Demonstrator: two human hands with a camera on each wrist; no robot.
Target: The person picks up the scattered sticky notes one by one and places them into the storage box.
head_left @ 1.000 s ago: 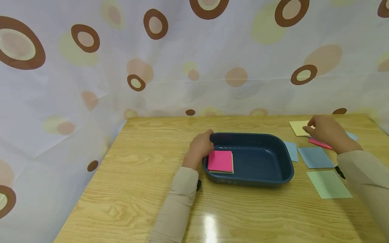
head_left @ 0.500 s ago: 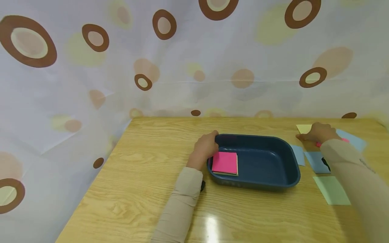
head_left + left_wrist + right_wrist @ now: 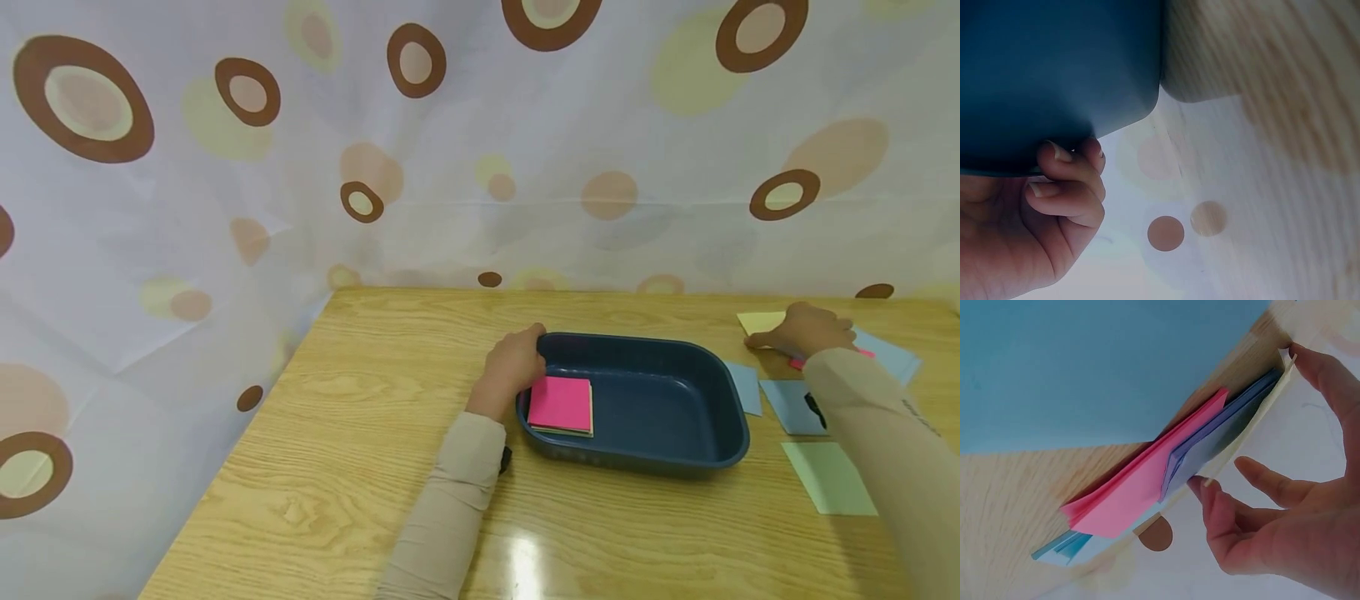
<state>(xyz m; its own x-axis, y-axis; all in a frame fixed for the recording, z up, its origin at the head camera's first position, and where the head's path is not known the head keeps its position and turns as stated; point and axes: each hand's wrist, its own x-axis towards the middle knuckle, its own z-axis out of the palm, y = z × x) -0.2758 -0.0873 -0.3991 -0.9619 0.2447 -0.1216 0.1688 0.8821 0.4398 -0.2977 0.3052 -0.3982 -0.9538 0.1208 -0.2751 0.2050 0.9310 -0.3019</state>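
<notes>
Tray (image 3: 663, 417), dark blue, on wooden table (image 3: 352, 392). Pink-topped stack (image 3: 561, 404) lies in its left end, paler sheets showing underneath. Left hand (image 3: 513, 368) grips the tray at its far left corner, fingers curled over the rim. Right hand (image 3: 808, 332) at the far right of the table, holding yellow note (image 3: 760, 322) by its edges, thumb at one end, fingers at the other. Right wrist view: purple notes (image 3: 1222, 434) just beside the yellow one, then pink notes (image 3: 1138, 487), then teal notes (image 3: 1065, 549). One blue note (image 3: 744, 389) just right of the tray, another (image 3: 791, 407) farther right, green note (image 3: 828, 477) nearer the person, partly behind right sleeve (image 3: 885, 450). Spotted cloth (image 3: 465, 242) behind.
</notes>
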